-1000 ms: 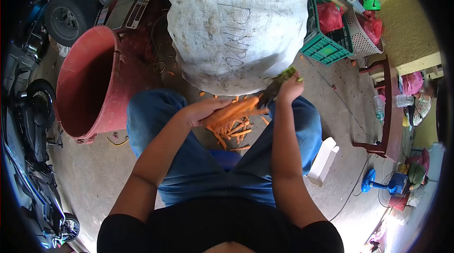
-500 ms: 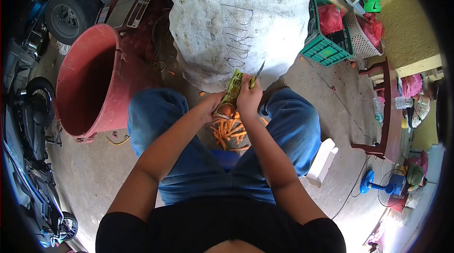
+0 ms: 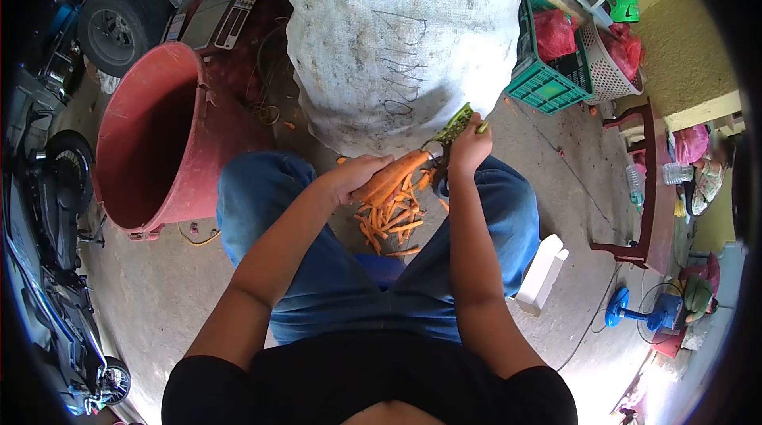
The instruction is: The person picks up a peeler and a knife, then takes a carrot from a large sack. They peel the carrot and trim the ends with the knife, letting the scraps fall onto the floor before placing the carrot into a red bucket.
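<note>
My left hand (image 3: 355, 176) is closed around the thick end of a long orange carrot (image 3: 394, 174), which points up and to the right. In my right hand (image 3: 470, 149) is a peeler with a green patterned handle (image 3: 456, 123); its pale metal head (image 3: 434, 149) is at the carrot's far tip. A second, slim green handle (image 3: 482, 128) pokes out of the same fist. Below the carrot, between my knees, orange peelings (image 3: 389, 219) lie heaped on the concrete floor.
A big white sack (image 3: 405, 44) stands directly ahead. To the left are a red tub (image 3: 147, 139), a scale (image 3: 218, 20), a wheel (image 3: 119, 22) and a motorcycle (image 3: 59, 250). On the right are a green crate (image 3: 548, 88), a white carton (image 3: 541, 274) and a blue fan (image 3: 631, 310).
My right hand has moved right with the peeler, out to the carrot's tip. The carrot now shows along its length, tilted up to the right. My left hand shifted slightly.
</note>
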### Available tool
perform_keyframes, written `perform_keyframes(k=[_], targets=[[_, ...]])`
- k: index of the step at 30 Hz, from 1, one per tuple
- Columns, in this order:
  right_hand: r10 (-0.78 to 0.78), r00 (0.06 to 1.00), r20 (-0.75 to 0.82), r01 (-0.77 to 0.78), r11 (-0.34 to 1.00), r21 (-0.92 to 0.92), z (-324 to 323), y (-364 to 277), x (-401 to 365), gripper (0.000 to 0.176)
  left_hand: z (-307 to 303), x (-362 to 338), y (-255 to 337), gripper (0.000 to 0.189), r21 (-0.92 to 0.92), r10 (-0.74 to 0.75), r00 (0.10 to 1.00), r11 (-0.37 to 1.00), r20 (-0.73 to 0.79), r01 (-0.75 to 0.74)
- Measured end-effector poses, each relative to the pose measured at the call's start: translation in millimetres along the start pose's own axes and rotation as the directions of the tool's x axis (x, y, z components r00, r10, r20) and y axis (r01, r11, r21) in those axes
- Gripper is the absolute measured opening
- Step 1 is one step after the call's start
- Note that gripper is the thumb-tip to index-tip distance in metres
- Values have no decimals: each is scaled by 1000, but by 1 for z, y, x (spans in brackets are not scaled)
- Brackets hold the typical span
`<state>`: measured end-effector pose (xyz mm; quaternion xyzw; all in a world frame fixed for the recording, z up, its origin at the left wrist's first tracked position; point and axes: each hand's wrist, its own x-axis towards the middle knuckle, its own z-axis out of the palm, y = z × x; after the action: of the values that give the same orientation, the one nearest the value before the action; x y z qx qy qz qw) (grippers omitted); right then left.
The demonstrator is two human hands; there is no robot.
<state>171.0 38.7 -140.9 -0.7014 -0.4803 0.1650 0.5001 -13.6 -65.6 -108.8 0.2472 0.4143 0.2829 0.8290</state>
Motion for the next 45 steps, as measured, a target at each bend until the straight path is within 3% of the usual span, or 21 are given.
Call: perform_keyframes(k=[2, 3, 5, 7, 8, 10, 11, 13, 15, 23, 25, 31, 34, 42, 44, 45], targets=[[-23, 986, -162, 13, 998, -61, -5, 6, 11, 34, 3, -11, 2, 39, 7, 26, 998, 1000, 53, -27], [161, 971, -174, -152, 986, 66, -9, 17, 24, 34, 7, -24, 7, 39, 18, -10, 996, 1000, 84, 9], [264, 951, -161, -248, 962, 112, -13, 29, 36, 31, 6, -26, 7, 39, 37, -51, 992, 998, 116, 47], [229, 973, -1, -223, 946, 235, -13, 5, 18, 29, -3, -9, -4, 38, -79, 30, 958, 995, -287, -54], [81, 996, 23, -84, 964, 253, -11, -8, 3, 29, -6, -3, -7, 38, -81, 34, 958, 995, -285, -59], [47, 969, 241, -112, 958, 263, -2, -19, -25, 29, -8, 5, -11, 37, -115, 41, 955, 990, -295, -78], [102, 937, 334, -211, 927, 310, -6, -41, -44, 29, -8, 7, -14, 37, -116, 40, 954, 990, -298, -78], [-28, 927, 374, -113, 930, 350, 3, -47, -67, 28, -7, 12, -16, 36, -220, 45, 961, 970, -272, -107], [-43, 898, 437, -131, 923, 361, 2, -53, -80, 31, -8, 19, -20, 34, -272, 32, 961, 956, -276, -110], [-34, 885, 464, -118, 949, 293, -1, -49, -83, 32, -4, 18, -23, 27, -336, -56, 959, 941, -277, -42], [-44, 888, 458, -112, 945, 308, 1, -47, -82, 32, -7, 20, -26, 27, -349, -13, 979, 935, -202, -60], [-56, 886, 460, -106, 942, 319, 0, -51, -84, 30, -6, 19, -27, 26, -337, 43, 981, 936, -189, -106], [-67, 884, 462, -109, 932, 346, 0, -52, -85, 29, 0, 15, -22, 26, -324, -19, 956, 943, -293, -81], [-96, 896, 434, -69, 935, 348, 0, -51, -84, 28, 0, 17, -24, 25, -373, 1, 968, 923, -250, -98], [-87, 903, 420, 1, 979, 202, 0, -51, -84, 26, -1, 18, -22, 24, -359, 2, 976, 930, -220, -83], [-88, 903, 420, 1, 979, 203, 1, -47, -82, 26, -1, 17, -20, 29, -259, -5, 978, 965, -210, -51]])
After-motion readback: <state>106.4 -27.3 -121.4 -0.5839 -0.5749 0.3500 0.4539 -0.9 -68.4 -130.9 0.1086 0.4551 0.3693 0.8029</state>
